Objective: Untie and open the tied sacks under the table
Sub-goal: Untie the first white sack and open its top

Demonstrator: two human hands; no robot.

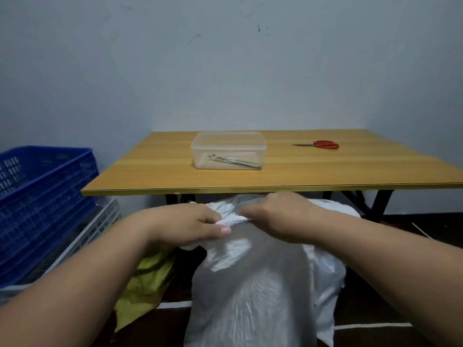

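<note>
A large white plastic sack stands on the floor in front of the low wooden table. Its twisted, bunched neck runs between my two hands at the top. My left hand pinches the left end of that twisted plastic with thumb and fingers. My right hand grips the right end, slightly blurred. A second white sack shows partly behind my right wrist, under the table edge. Whether the neck is knotted I cannot tell.
A clear plastic box with thin tools inside and red-handled scissors lie on the table. Blue crates stack at the left over a white crate. Yellow-green cloth lies left of the sack. Black table legs stand behind.
</note>
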